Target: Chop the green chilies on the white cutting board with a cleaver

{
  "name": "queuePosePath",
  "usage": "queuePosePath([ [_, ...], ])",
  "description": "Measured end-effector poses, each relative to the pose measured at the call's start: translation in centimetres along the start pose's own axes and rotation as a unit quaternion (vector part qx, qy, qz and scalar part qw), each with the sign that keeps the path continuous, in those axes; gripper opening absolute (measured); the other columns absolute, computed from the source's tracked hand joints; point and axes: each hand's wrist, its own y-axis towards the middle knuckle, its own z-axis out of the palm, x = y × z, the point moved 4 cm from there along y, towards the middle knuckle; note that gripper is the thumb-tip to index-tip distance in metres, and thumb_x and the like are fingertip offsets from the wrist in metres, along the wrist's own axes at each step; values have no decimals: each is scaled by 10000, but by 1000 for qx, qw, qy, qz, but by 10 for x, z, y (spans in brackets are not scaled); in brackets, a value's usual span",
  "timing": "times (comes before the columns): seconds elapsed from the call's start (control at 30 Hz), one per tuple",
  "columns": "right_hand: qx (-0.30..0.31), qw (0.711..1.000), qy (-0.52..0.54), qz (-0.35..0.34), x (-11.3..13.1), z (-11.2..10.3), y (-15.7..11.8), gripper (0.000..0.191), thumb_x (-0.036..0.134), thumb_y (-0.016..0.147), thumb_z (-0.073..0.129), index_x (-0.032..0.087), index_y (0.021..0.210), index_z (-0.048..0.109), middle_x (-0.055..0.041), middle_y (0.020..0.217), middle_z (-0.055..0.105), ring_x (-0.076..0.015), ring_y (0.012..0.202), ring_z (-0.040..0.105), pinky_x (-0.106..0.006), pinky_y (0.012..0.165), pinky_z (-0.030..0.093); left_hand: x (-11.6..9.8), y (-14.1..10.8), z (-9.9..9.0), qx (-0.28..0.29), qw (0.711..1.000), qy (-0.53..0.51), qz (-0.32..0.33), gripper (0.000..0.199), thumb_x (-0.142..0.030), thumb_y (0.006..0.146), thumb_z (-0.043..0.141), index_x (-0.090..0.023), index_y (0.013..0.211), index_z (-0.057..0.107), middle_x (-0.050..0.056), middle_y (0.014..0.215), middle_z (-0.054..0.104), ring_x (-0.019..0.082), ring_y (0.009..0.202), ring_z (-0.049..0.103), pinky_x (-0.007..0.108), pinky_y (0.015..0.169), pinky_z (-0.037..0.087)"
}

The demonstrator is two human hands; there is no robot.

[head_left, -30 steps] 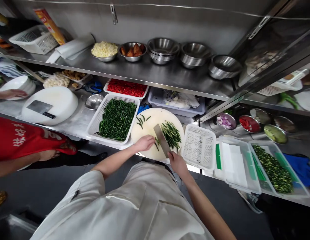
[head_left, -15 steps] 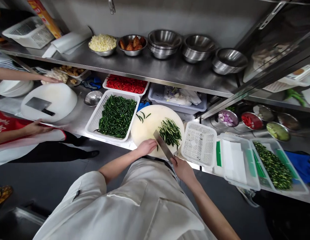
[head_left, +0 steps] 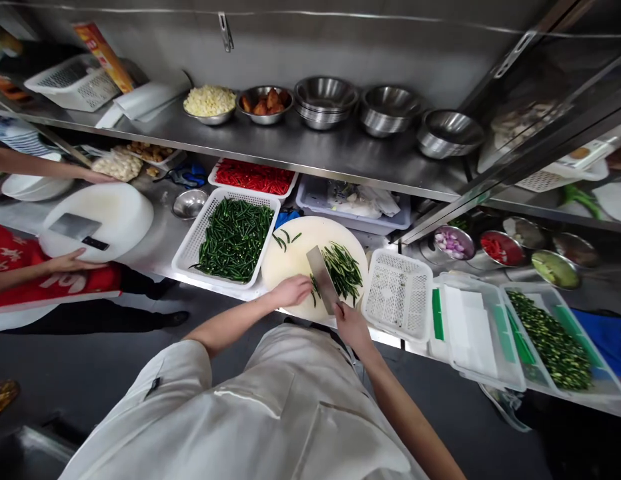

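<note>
A round white cutting board [head_left: 285, 267] lies at the counter's edge in front of me. My right hand [head_left: 351, 325] is wrapped round the handle of a cleaver [head_left: 323, 279], its broad blade tilted over the board. Close to the blade's left side, my left hand [head_left: 293, 291] has its fingers curled together, the tips at a green chili [head_left: 314, 288]; the exact grip is partly hidden. Right of the blade is a pile of slit green chilies [head_left: 344, 270]. A few loose chilies [head_left: 285, 237] lie on the board's far left.
Left of the board stands a white basket of green chilies [head_left: 233, 237], with a tray of red chilies [head_left: 253, 177] behind. A perforated basket [head_left: 397, 293] is at right. Another person's hand [head_left: 73, 261] touches a second board [head_left: 130, 220] bearing a cleaver. A steel shelf [head_left: 270, 147] overhangs.
The cleaver and my right hand have shifted slightly left and away from me, the blade now more upright in view. My left hand stays near the chili. The camera view has tilted slightly.
</note>
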Motion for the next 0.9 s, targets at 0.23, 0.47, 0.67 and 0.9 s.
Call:
queuePosePath([
  [0.23,93,994,-19,-59,-32,3,-39,388,415,1131,418,221,914,675,-72,887,757,-235,848,706,-289,710,370,95,21,-77,-97,964,146,-202,300,-127,1005,513,-169,1249,681,159,1293,654,300,1232,606,477,1118,530],
  [0.47,25,998,-55,-2,-36,-4,-38,353,372,1138,416,203,1014,701,-119,977,770,-261,951,723,-299,765,397,21,-9,-3,-28,997,40,-60,248,-272,1094,487,-228,1210,702,89,1225,704,218,1170,669,367,1040,587],
  [0.67,54,992,-110,-8,-27,-17,-45,371,403,1139,398,184,1081,693,-137,934,762,-261,880,730,-307,711,380,-19,-7,27,-21,1000,-6,-11,313,-286,1112,438,-192,1239,709,117,1180,718,220,1124,689,366,994,605],
  [0.9,28,996,-77,16,3,6,1,381,359,1149,366,164,1170,693,-142,1045,781,-252,971,736,-306,802,425,-21,-3,25,-4,1000,4,10,317,-260,1112,416,-175,1188,711,115,1163,712,217,1095,673,353,973,592],
])
